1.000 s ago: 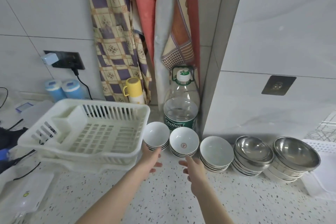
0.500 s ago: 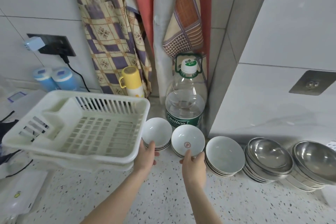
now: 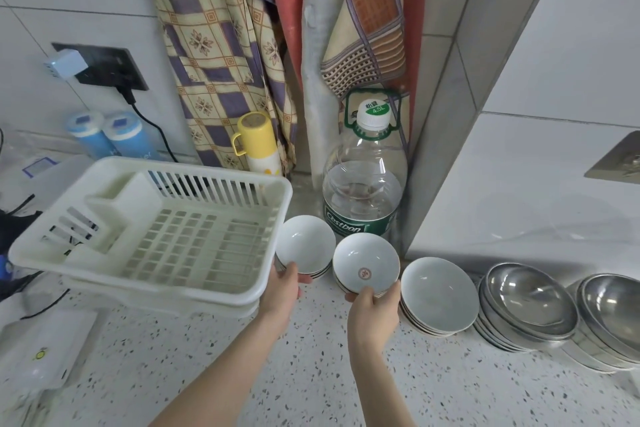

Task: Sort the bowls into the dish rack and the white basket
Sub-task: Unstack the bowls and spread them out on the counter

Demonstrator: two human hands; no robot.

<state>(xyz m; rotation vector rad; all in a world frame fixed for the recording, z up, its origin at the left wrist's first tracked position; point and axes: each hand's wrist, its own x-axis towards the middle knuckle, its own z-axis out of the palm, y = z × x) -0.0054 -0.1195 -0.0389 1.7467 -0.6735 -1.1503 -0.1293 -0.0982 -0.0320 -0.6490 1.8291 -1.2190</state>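
Both bowl stacks just right of the empty dish rack (image 3: 152,239) are now gripped, left hand (image 3: 282,291) on the plain stack (image 3: 306,246), right hand (image 3: 374,314) on the red-marked stack (image 3: 365,262), after reaching a second ago; lifting appears next.

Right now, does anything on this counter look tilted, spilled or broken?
Nothing is spilled or visibly broken. The bowl stacks lean, though: the larger white stack and the steel bowls tilt toward the camera rather than sitting flat. The dish rack also sits tilted on its tray.
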